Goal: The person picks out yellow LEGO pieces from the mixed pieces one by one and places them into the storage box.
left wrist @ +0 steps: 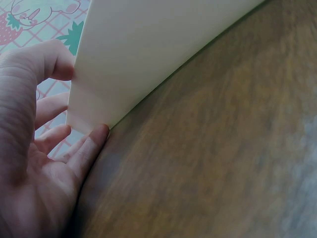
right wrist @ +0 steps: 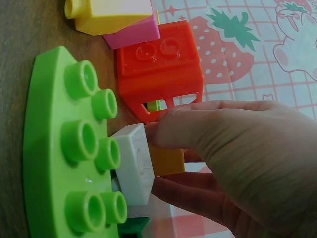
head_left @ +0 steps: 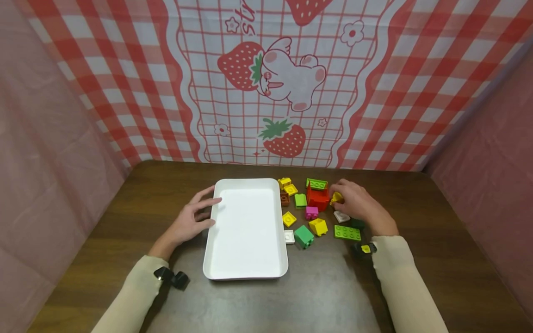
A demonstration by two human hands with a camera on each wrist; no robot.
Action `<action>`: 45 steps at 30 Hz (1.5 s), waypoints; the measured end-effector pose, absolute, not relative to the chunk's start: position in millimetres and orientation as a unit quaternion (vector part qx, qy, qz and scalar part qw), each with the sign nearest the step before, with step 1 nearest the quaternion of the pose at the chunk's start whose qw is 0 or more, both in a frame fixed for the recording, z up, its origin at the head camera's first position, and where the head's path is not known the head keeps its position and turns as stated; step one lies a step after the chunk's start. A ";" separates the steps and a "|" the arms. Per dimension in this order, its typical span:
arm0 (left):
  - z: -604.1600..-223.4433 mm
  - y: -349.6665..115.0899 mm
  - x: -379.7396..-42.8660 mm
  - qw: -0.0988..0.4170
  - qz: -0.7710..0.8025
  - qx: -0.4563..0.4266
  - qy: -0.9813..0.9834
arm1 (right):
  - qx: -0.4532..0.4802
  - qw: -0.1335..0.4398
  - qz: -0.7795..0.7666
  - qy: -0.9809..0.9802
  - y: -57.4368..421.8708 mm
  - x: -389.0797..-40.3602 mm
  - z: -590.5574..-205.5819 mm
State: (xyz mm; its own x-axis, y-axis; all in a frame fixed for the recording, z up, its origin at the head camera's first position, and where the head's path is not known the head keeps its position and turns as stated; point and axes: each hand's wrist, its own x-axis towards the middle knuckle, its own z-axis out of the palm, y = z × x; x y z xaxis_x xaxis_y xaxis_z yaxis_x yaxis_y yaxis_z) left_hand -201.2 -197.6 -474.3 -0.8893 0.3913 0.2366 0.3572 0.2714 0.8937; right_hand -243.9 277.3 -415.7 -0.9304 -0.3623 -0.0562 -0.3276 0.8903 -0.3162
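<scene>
My left hand (head_left: 189, 223) rests at the left side of a white rectangular tray (head_left: 209, 252). Its fingertips touch the rim, and one finger reaches over it; in the left wrist view a fingertip lies low against the tray's outer wall (left wrist: 143, 54). On the right, my right hand (head_left: 354, 201) pinches a yellow toy block (head_left: 336, 199) between thumb and fingers, partly hidden by the hand. Right beside these fingers are a red block with window openings (head_left: 318, 199) and a white block (head_left: 342, 216). A light green studded brick (head_left: 347, 232) lies nearer my wrist.
Between tray and right hand lie a green block (head_left: 304, 236), a yellow sloped block (head_left: 318, 227), a pink block (head_left: 311, 212), a brown piece (head_left: 285, 199) and several other bricks. A strawberry-print cloth (head_left: 291, 74) hangs behind the wooden table (head_left: 112, 240).
</scene>
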 end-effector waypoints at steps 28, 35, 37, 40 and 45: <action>-474.5 -198.0 -202.3 0.019 0.557 0.230 0.798 | -0.186 0.063 -0.105 0.975 271.0 -243.3 -413.6; -474.1 -198.3 -201.9 0.021 0.557 0.229 0.798 | -0.182 0.067 -0.115 0.974 271.4 -242.5 -411.6; -473.8 -198.2 -201.7 0.021 0.557 0.230 0.798 | -0.179 0.067 -0.123 0.974 272.1 -242.0 -409.7; -473.5 -198.1 -201.3 0.020 0.558 0.230 0.797 | -0.171 0.064 -0.137 0.974 273.1 -239.9 -404.2; -473.7 -198.0 -201.2 0.021 0.558 0.228 0.797 | -0.158 0.054 -0.148 0.975 274.8 -235.1 -391.4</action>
